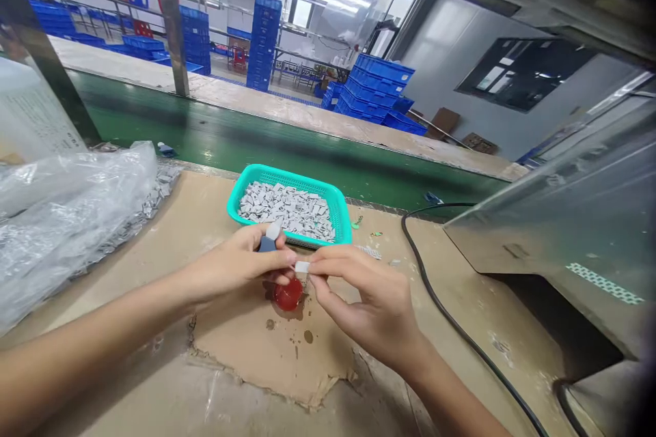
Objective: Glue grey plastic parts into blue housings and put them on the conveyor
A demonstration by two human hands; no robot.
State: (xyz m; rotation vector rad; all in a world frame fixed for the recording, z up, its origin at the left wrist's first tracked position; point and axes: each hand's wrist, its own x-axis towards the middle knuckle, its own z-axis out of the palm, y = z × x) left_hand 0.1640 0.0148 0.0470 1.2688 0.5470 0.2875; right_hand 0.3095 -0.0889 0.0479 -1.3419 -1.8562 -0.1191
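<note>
Over a cardboard scrap (271, 362), both hands are working close together.
Left hand (236, 266) is gripping a blue-and-white part (269, 240); right hand (363, 293) is pinching a small white piece (302, 267) above a red blob (288, 294), just short of a teal basket (290, 181)'s near rim.

The right hand (369, 297) pinches a small white block (302, 267), which sits just beside the left hand (236, 263). The left hand grips a slate-blue piece (267, 244) with a pale tip angled upward. Directly beneath them, a glossy red dome (288, 294) sits on a cardboard scrap (271, 348). Behind them, near the surface's back edge, a teal basket (290, 181) holds a heap of pale grey blocks (287, 210).
</note>
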